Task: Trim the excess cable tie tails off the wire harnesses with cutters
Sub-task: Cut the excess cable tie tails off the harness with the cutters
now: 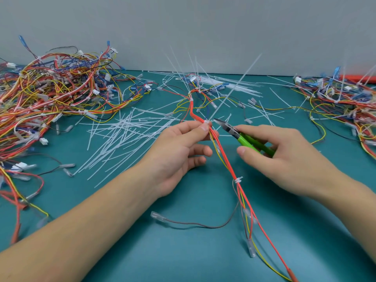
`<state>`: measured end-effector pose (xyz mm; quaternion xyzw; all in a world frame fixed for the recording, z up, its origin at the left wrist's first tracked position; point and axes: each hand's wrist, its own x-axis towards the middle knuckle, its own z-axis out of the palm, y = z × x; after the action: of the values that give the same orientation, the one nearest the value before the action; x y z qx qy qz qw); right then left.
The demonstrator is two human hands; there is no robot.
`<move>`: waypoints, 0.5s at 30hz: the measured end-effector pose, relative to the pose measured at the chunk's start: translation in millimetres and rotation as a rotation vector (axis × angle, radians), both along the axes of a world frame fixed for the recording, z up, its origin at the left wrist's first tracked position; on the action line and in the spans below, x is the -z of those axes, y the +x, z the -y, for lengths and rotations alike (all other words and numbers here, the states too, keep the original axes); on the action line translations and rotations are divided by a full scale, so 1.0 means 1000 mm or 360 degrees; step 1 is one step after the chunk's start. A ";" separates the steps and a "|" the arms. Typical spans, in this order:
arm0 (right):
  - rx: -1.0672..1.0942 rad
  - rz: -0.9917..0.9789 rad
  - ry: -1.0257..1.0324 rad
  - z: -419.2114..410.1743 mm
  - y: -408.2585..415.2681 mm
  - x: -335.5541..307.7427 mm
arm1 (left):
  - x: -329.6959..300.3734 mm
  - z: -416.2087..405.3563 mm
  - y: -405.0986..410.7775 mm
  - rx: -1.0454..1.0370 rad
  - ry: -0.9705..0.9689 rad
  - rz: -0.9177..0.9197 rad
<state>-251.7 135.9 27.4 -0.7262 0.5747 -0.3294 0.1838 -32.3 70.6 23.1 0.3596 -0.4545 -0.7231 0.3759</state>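
Seen from above: two bare forearms, uncovered from frame edge to wrist, with no sleeve cuff in sight. Left hand (179, 153) and right hand (284, 157) were ungloved, without rings, watch or wristband on the parts shown. Fingernails were cut short and unpainted, plainest on the left thumb (204, 127) and the right thumb (242, 151). Forearms looked smooth and unmarked, carrying no tape, bandage or tattoo.

Teal table mat (183, 251); plain grey wall (183, 23) behind.
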 end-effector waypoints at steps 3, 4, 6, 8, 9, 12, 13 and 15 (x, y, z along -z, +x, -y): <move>-0.0021 -0.0058 -0.0052 0.001 0.004 0.003 | 0.000 0.000 0.000 0.0004 -0.0001 0.0021; -0.0011 -0.0056 -0.0065 0.001 0.005 0.003 | 0.000 0.000 0.000 0.0007 0.0000 0.0026; -0.0004 -0.0052 -0.0097 0.001 0.006 0.005 | 0.000 0.000 0.000 0.0027 -0.0003 0.0030; -0.0012 -0.0074 -0.0125 0.002 0.007 0.008 | 0.000 0.000 -0.001 0.0051 -0.0012 0.0035; -0.0019 -0.0089 -0.0134 0.002 0.008 0.009 | 0.000 0.000 0.000 0.0057 -0.0014 0.0038; -0.0041 -0.0113 -0.0144 0.004 0.008 0.011 | 0.000 0.000 0.000 0.0059 -0.0017 0.0038; -0.0044 -0.0115 -0.0144 0.005 0.007 0.012 | 0.000 -0.001 0.000 0.0060 -0.0016 0.0040; -0.0050 -0.0139 -0.0155 0.005 0.007 0.012 | 0.000 0.000 0.000 0.0062 -0.0017 0.0043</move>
<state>-244.5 130.4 14.9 -0.7569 0.5540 -0.3221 0.1282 -32.7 71.0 23.0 0.3583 -0.4703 -0.7229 0.3575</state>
